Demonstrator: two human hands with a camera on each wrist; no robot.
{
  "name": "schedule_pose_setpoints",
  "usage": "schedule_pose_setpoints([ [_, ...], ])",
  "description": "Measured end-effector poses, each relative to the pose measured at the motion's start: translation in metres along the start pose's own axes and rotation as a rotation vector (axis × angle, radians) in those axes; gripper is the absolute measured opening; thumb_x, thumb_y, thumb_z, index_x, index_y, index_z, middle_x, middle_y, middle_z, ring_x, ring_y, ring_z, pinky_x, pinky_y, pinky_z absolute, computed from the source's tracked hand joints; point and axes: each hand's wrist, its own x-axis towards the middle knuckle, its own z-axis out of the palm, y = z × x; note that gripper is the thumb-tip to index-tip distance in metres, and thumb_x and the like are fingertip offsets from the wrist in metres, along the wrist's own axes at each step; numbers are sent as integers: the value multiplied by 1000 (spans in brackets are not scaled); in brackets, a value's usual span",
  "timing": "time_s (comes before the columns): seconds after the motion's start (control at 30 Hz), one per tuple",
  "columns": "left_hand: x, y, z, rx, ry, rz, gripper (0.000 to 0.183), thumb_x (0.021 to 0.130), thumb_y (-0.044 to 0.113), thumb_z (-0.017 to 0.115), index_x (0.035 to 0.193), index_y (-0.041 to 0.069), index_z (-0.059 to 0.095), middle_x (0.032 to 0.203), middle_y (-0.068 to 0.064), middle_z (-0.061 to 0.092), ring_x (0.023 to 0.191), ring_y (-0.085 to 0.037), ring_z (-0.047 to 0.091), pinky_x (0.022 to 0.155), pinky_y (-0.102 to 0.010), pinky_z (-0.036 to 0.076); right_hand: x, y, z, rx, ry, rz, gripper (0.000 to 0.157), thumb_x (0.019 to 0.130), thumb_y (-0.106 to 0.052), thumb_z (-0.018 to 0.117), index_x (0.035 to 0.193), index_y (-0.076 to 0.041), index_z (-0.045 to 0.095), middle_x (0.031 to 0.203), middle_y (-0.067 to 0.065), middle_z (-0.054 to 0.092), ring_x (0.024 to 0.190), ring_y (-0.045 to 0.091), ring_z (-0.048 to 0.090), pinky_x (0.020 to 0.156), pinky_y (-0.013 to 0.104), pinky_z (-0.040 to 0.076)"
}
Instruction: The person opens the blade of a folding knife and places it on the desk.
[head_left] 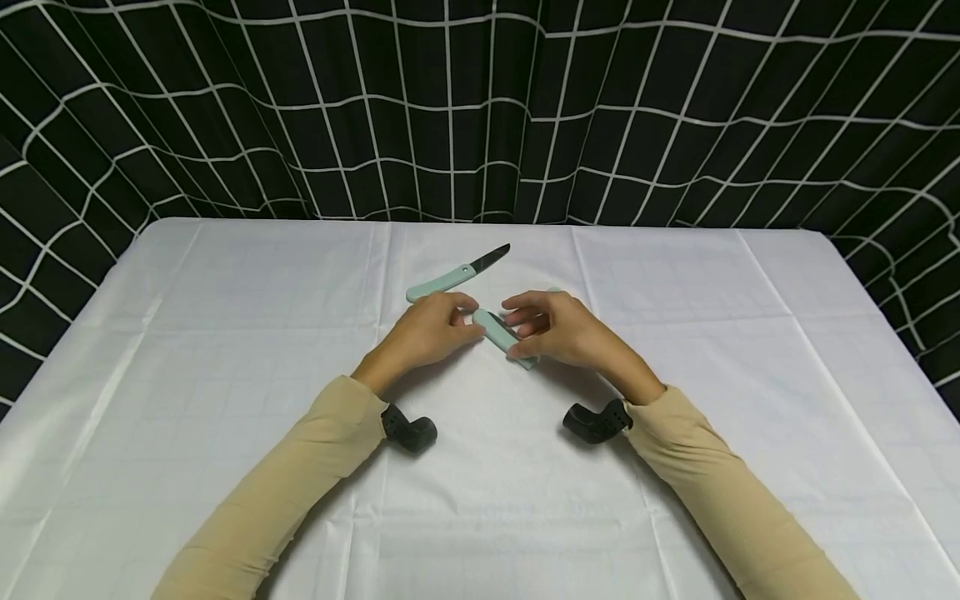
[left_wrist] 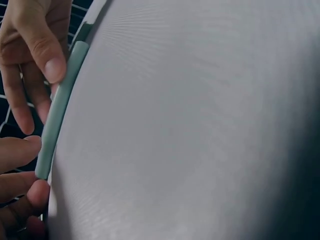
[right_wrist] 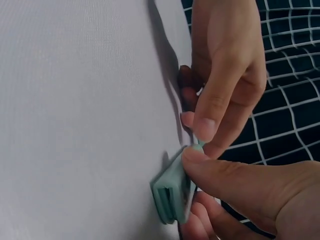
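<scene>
Our right hand [head_left: 562,327] pinches the near end of a mint folding knife [head_left: 498,332], and our left hand [head_left: 435,329] pinches its far end, over the white surface [head_left: 495,500]. Just beyond our left lies a second knife [head_left: 452,278], dark blade out.
</scene>
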Motion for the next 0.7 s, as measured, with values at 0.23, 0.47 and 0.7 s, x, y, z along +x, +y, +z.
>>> schedule_pose_setpoints([
  [0.23, -1, 3, 5, 26, 27, -15, 38, 91, 22, 69, 125, 6, 64, 79, -1, 60, 69, -11, 51, 59, -23, 38, -2, 0, 2, -9, 13, 3, 60, 81, -3, 80, 136, 1, 55, 124, 20, 65, 104, 29, 64, 86, 30, 53],
  [0.47, -2, 4, 6, -3, 60, -4, 36, 91, 21, 70, 124, 6, 65, 85, -3, 65, 73, -12, 54, 63, -23, 39, -1, 0, 4, -20, 16, -8, 59, 80, -3, 80, 133, 2, 57, 118, 20, 65, 98, 24, 63, 81, 23, 51],
  [0.7, -2, 4, 6, -11, 51, -10, 32, 91, 22, 70, 120, 6, 68, 82, -1, 64, 72, -11, 52, 64, -23, 38, 0, 0, 6, -20, 25, -28, 50, 84, -4, 77, 130, 3, 60, 107, 16, 64, 89, 19, 61, 76, 20, 48],
])
